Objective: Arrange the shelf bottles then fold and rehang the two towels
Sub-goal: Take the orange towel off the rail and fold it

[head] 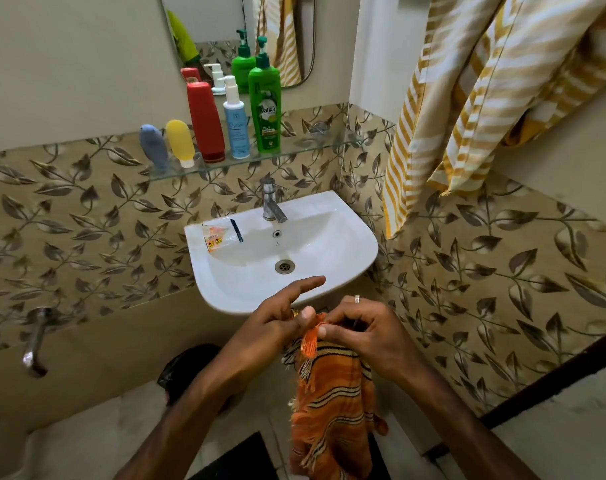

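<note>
Two hands are pinching the orange striped towel (329, 403) at lower centre: the left hand (274, 327) with forefinger extended, the right hand (367, 336) curled on its top edge. Beyond the sink (346, 244), five bottles (204, 123) are standing on the glass shelf (294, 150); a yellow striped towel (468, 98) is hanging upper right.

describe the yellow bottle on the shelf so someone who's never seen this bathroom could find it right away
Above the white sink, a glass shelf holds a row of five bottles. The yellow bottle is second from the left, between a grey-blue bottle and a tall red bottle. It is short and rounded, stands on its white cap, and is the row's only yellow one.
</note>
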`<action>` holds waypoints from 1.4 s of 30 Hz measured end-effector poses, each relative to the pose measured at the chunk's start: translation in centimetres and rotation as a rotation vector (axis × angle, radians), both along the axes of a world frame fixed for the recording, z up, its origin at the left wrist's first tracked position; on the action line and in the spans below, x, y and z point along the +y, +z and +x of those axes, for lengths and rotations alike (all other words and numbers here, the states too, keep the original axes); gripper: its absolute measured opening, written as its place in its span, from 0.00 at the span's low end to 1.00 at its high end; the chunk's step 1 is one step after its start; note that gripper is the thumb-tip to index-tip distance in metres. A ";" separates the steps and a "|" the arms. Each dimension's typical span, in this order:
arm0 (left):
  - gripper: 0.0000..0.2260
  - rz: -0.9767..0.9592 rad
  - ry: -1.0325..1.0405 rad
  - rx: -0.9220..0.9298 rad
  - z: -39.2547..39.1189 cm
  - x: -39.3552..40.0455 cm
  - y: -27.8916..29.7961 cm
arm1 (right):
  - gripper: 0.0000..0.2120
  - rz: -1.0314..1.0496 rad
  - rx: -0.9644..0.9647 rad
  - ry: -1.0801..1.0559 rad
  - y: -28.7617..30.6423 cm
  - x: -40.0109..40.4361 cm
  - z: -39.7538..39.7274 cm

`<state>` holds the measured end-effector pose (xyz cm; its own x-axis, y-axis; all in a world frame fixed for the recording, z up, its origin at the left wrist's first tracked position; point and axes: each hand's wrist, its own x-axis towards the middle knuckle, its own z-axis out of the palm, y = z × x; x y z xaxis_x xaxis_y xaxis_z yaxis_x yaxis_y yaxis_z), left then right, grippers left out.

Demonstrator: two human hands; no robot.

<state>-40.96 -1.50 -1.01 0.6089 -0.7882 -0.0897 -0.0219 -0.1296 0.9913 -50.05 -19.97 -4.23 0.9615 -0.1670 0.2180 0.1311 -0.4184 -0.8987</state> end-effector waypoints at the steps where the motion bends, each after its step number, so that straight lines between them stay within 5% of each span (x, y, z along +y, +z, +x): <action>1: 0.18 -0.005 0.000 0.002 0.1 -0.2 0.0 | 0.11 0.005 -0.005 -0.002 0.1 -0.1 0.1; 8: 0.19 0.023 -0.008 -0.048 0.1 -2.0 0.3 | 0.04 -0.003 -0.034 -0.048 -0.2 -1.2 0.6; 12: 0.30 0.042 -0.058 -0.040 0.6 -2.6 0.2 | 0.03 -0.016 -0.053 -0.044 0.1 -1.6 1.3; 16: 0.40 0.111 -0.007 -0.248 0.8 -4.2 -0.2 | 0.03 -0.013 -0.061 -0.039 0.3 -2.7 1.9; 23: 0.40 0.149 0.070 -0.488 1.1 -5.3 -0.2 | 0.14 0.057 0.035 -0.070 0.5 -3.6 3.1; 27: 0.34 0.172 0.042 -0.506 1.6 -5.5 0.2 | 0.18 0.176 0.156 0.106 0.2 -5.5 3.8; 31: 0.32 0.204 0.041 -0.490 1.8 -5.7 0.6 | 0.12 0.144 0.330 0.289 -0.4 -7.3 3.7; 42: 0.17 0.300 0.214 -0.744 1.8 -6.2 0.7 | 0.08 0.289 0.202 0.315 -1.7 -8.7 3.9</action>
<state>-39.17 -7.65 -0.33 0.7262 -0.6552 0.2081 -0.6031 -0.4619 0.6502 -46.18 -28.63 -5.89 0.9935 0.1134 0.0092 0.0223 -0.1155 -0.9931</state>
